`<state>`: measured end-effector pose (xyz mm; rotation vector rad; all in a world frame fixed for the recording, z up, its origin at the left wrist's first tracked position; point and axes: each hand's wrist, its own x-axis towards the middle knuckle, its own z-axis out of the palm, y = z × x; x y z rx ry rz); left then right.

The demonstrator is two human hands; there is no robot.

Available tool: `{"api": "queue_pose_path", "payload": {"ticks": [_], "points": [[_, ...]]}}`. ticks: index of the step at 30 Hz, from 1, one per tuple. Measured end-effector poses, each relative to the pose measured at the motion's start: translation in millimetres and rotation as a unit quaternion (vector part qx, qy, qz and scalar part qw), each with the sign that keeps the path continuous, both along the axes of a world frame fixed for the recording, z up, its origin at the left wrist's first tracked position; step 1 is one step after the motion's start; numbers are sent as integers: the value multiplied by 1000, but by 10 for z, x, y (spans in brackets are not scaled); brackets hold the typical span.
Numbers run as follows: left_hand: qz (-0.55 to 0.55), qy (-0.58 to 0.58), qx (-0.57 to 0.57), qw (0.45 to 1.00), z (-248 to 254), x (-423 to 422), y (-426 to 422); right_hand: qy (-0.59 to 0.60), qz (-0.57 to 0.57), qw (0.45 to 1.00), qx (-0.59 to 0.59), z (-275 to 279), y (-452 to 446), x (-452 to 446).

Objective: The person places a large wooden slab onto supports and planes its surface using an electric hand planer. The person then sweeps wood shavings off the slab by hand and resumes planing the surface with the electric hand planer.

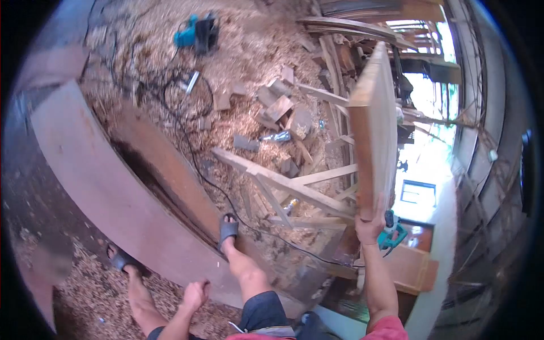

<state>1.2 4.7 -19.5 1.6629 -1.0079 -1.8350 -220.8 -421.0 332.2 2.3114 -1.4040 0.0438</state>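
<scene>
A long, thick wooden board (371, 130) stands raised on the right side of the view. My right hand (371, 228) grips its lower end, with the arm stretched out. Low in the view, my left hand (196, 293) hangs above the wide pale board (113, 170) on the ground, its fingers curled and nothing visible in them. Just right of my right hand is a teal power tool (392, 233), partly hidden behind the hand and board.
Another teal power tool (195, 35) lies on the shavings at the top. A black cord (209, 182) runs across the floor. Wood offcuts (277, 107), a clear bottle (276, 136) and a wooden frame (283, 184) lie mid-view. Stacked timber (362, 25) is at the upper right.
</scene>
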Motion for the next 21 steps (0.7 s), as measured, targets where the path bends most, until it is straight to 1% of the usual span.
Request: {"api": "queue_pose_path", "payload": {"ticks": [2,4,6,8,10,12,13,14,15,16,18,19,20,21], "points": [[12,38,9,999,416,133,-178,-26,1,999,21,-3,-56,-101],[-23,-32,-14,999,1173,357,-700,-46,1,998,38,45,-16,-145],[27,-68,-140,987,1665,417,-1205,-61,11,997,45,75,-73,-107],[23,-109,-249,962,2310,530,-1924,-88,11,994,66,182,-71,-53],[53,-150,-402,902,3031,554,-2706,-111,15,990,89,327,-42,-55],[59,-173,-522,833,3445,434,-3450,-141,36,984,105,402,-112,-112],[30,-216,-540,813,3655,345,-3857,-204,43,968,138,451,-184,-208],[-2,-256,-547,797,3827,244,-4169,-264,47,946,180,507,-175,-321],[-45,-304,-511,803,3915,138,-4453,-325,52,918,220,552,-182,-456],[-81,-351,-476,802,3954,25,-4751,-350,7,916,197,690,-228,-654],[-86,-417,-382,820,3937,-139,-5271,-388,-85,904,155,1044,-268,-1241],[-86,-445,-333,827,3931,-221,-5453,-418,-135,895,71,1012,-307,-1754],[-94,-478,-311,816,3951,-297,-5563,-366,-210,905,-59,1006,-372,-2293],[-102,-509,-290,804,3975,-352,-5681,-315,-291,898,-102,1197,-388,-2765]]}}
